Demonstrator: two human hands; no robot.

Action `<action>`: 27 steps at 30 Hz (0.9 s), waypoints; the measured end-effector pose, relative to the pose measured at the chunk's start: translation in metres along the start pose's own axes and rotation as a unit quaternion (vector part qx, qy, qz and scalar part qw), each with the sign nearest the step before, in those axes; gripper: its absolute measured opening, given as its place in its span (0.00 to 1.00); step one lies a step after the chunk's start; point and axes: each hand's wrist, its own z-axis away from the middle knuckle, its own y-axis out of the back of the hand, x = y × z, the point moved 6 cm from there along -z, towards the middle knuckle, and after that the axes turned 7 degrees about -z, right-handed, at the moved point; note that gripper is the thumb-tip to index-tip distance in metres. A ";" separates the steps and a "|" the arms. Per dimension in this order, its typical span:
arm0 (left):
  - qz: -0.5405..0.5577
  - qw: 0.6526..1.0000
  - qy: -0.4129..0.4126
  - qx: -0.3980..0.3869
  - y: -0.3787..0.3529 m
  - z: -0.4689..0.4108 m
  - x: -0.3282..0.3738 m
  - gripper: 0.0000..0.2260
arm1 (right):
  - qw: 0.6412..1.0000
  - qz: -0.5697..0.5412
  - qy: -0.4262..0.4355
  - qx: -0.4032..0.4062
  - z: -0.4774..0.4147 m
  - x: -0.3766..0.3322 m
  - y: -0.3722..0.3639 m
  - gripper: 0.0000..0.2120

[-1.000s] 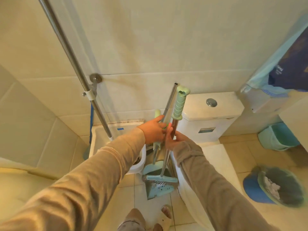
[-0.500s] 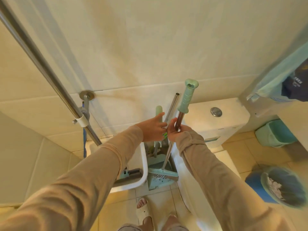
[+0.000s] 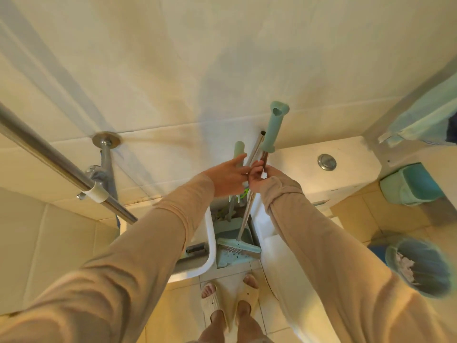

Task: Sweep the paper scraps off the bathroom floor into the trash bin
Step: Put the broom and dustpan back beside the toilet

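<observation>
A broom with a pale green grip [image 3: 274,125] and a metal shaft stands upright in the gap between a white basin and the toilet. Its head [image 3: 238,245] rests in a green dustpan [image 3: 231,256]. My right hand [image 3: 259,175] is closed around the broom shaft just below the grip. My left hand [image 3: 228,175] is beside it with fingers stretched out, fingertips against the dustpan's upright handle [image 3: 239,151]. The blue trash bin [image 3: 392,253], lined with a grey bag, holds white paper at the lower right. No paper scraps show on the floor.
A bare metal pole [image 3: 257,144] leans between the two handles. The toilet tank [image 3: 346,169] is at right and a teal bin [image 3: 408,184] beyond it. A steel rail [image 3: 49,154] crosses the left. The white basin rim [image 3: 210,243] and my slippered feet [image 3: 230,298] are below.
My feet have stepped closer to the corner, and the view has shifted with them. My left hand's fingers have straightened out from their curl on the dustpan handle. The right hand stays on the broom shaft.
</observation>
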 end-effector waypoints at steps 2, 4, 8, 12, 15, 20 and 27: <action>0.006 1.000 0.011 -0.006 -0.003 -0.010 -0.009 0.10 | 1.000 -0.006 -0.011 -0.001 -0.007 -0.006 -0.008 0.16; 0.013 1.000 0.012 -0.022 -0.007 -0.020 -0.017 0.11 | 1.000 0.004 -0.019 0.004 -0.015 -0.013 -0.015 0.15; 0.046 0.997 0.035 -0.058 -0.021 -0.039 -0.027 0.12 | 1.000 -0.006 -0.013 0.013 -0.034 -0.030 -0.028 0.14; 0.065 0.994 0.057 -0.063 -0.029 -0.055 -0.031 0.11 | 1.000 0.027 0.005 0.010 -0.053 -0.044 -0.035 0.15; 0.083 0.993 0.066 -0.059 -0.033 -0.062 -0.036 0.12 | 0.997 0.069 0.017 0.024 -0.061 -0.048 -0.039 0.10; 0.094 0.991 0.086 -0.039 -0.042 -0.063 -0.035 0.15 | 0.985 0.162 0.055 0.011 -0.063 -0.062 -0.044 0.11; 0.047 0.990 0.116 0.063 -0.040 -0.047 -0.027 0.19 | 0.969 0.243 -0.012 0.038 -0.055 -0.062 -0.030 0.22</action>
